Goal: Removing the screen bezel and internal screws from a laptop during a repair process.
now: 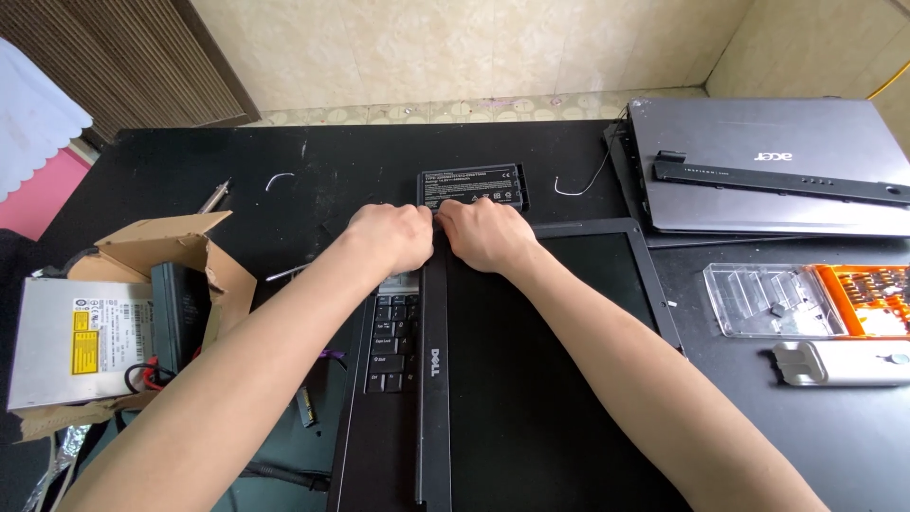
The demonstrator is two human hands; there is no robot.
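Forearms reach over an open black laptop (531,379) on the bench (190,180). Left hand (391,237) and right hand (485,234) clench its hinge-end corner, beside a battery pack (472,185). Judged rigid, moderately heavy; thin bezel fragile, so hold by the base.

Electronics repair bench: opened laptop (531,379), loose battery (472,187), screwdriver bit set (867,299), optical drive (81,341).

Two laptops (531,379) (768,161) (one battery (472,183), one optical drive (76,341)).
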